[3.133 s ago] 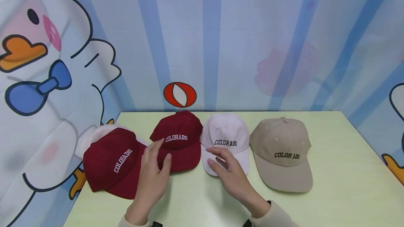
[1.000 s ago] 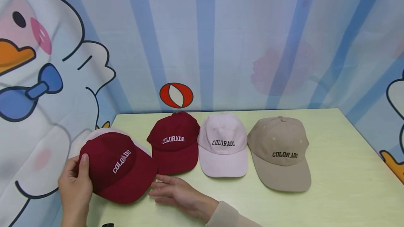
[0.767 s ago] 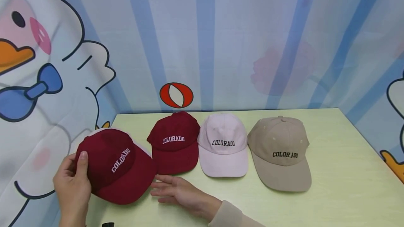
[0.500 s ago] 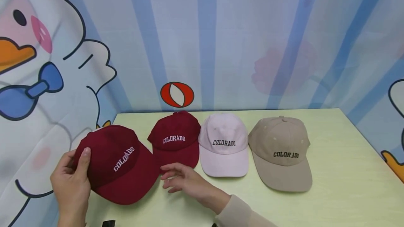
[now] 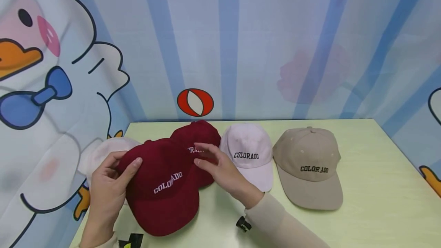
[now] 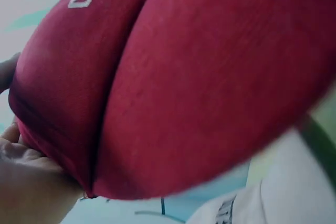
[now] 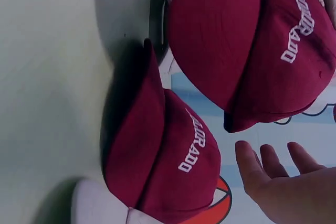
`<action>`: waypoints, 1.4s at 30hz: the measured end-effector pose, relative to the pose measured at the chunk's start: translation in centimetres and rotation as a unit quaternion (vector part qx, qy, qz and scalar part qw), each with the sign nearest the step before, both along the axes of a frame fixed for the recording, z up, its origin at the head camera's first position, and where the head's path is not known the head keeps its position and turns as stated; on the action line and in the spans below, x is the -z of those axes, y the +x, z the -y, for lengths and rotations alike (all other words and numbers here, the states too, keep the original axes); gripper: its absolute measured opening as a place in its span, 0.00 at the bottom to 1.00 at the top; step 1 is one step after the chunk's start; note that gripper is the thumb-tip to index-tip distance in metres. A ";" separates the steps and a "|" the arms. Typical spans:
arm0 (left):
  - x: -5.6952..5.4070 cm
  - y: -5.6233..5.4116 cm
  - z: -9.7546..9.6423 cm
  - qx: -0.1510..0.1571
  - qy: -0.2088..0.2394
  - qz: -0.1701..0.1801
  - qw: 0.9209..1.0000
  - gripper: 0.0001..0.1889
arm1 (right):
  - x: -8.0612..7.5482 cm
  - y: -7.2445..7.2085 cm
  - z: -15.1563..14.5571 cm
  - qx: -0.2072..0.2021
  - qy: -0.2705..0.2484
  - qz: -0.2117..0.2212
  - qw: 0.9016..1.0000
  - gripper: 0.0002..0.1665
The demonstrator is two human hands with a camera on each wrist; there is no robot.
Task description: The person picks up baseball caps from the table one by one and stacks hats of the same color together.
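My left hand [image 5: 109,192] grips a dark red baseball cap [image 5: 162,206] by the side of its crown, thumb on the outside. The cap is raised over the table, its brim towards me and white COLORADO lettering on its front. In the left wrist view its brim fills most of the picture. My right hand [image 5: 227,171] hovers in front of a second dark red cap [image 5: 203,131], partly covering its lettering. In the right wrist view the right hand's fingers [image 7: 270,161] are spread and hold nothing, a gap away from the raised cap.
A whitish cap [image 5: 98,160] lies at the left, partly behind my left hand and the raised cap. Right of the second red cap stand a pale pink cap [image 5: 246,141] and a beige cap [image 5: 308,152], in a row on the light table [image 5: 372,186]. A printed cloth backdrop [image 5: 258,49] rises behind.
My left hand has taken hold of the left red cap, lifted it off the whitish cap and carried it right, turning its brim towards me. My right hand has moved right and up.
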State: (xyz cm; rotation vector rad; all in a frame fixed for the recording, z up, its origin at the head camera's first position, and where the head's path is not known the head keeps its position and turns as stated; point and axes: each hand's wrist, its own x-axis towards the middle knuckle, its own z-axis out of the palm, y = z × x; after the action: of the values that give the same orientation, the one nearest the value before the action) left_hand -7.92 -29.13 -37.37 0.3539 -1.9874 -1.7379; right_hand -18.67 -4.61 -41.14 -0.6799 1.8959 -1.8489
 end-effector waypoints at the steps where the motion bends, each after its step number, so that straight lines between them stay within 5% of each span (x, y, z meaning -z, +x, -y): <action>1: 0.0 -0.1 -0.2 0.019 -0.002 -0.002 1.000 0.15 | -0.1 -0.1 -0.1 0.000 -0.003 0.000 1.000 0.31; 7: 0.2 -0.9 -1.5 0.106 0.006 -0.031 0.994 0.13 | -0.4 -0.9 -0.3 -0.013 -0.002 -0.015 1.000 0.31; 14: 1.2 -2.5 -1.5 0.149 0.011 -0.033 0.988 0.12 | -0.3 -1.6 -0.7 0.004 0.028 -0.020 0.999 0.23; 27: 3.6 -7.3 0.6 0.120 -0.011 0.074 0.990 0.21 | -0.1 -3.9 0.4 0.073 0.030 -0.037 0.996 0.18; 42: 5.2 -12.7 0.2 0.057 -0.052 0.096 0.992 0.23 | 0.9 -6.8 2.5 0.178 0.087 -0.041 0.979 0.17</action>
State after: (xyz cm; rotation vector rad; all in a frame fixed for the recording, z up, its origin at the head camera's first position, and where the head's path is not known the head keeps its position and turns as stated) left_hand -20.59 -29.37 -42.56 0.3924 -2.2673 -1.7148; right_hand -25.49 -7.07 -42.06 -0.3822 2.3248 -1.8485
